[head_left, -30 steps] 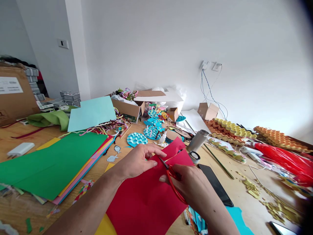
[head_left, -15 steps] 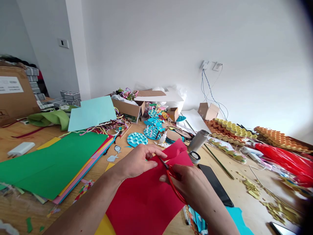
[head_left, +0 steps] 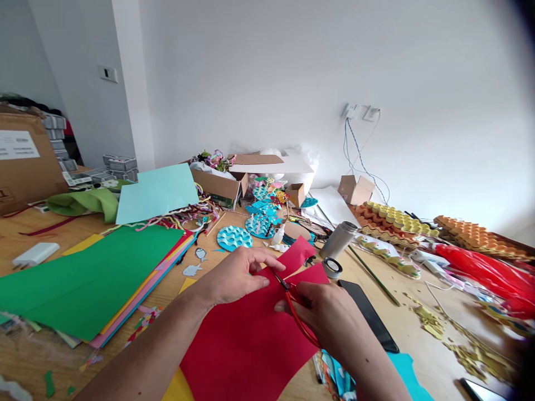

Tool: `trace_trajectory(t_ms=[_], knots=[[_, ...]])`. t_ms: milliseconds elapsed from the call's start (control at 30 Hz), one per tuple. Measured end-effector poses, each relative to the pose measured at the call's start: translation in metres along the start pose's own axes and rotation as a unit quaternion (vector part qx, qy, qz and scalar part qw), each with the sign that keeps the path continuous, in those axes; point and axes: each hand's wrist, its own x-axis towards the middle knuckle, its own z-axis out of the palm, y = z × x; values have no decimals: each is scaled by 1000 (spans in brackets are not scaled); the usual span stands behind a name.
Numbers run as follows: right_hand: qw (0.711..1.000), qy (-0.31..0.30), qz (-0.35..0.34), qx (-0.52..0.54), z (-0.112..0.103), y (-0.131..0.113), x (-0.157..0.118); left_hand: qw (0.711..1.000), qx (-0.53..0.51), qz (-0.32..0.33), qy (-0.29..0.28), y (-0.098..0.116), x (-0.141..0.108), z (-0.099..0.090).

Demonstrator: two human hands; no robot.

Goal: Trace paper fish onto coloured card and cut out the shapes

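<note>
A large red sheet of paper (head_left: 251, 340) spans the space below and between my hands. My left hand (head_left: 234, 275) pinches it near its upper edge, thumb in front and fingers behind. In my right hand (head_left: 326, 309) is a pair of scissors (head_left: 298, 323) with red handles, its blades in the paper close to my left fingertips. From the blades a slit runs to the right edge, parting an upper flap (head_left: 297, 253) from a lower one. Yellow paper (head_left: 178, 387) shows under the red sheet at lower left.
Stacked coloured paper with green on top (head_left: 92, 278) lies left. Two small paper fish (head_left: 192, 270) and a wavy blue disc (head_left: 234, 238) sit beyond my left hand. A metal flask (head_left: 339, 239), black phone (head_left: 368, 314) and egg cartons (head_left: 390, 223) are on the right.
The slit in the red paper has opened wider, and its upper and lower flaps stand further apart. My hands and the scissors have barely shifted.
</note>
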Motion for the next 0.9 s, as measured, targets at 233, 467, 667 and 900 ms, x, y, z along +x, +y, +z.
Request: trace_trajectory(t_ms=[233,467,667,900], knots=[[999,2,-2,-39,1,-1,-1,1000,1,-4,-1,1,-1,0],[998,28,-43,-35,-9,9,-11,999,4,-27,25,0,2,-6],[960,190,-2,206,-32,38,-21,1000,4,-16,-3,6,-3,-5],[889,189,-2,418,-20,34,8,998,38,-21,-53,23,-10,0]])
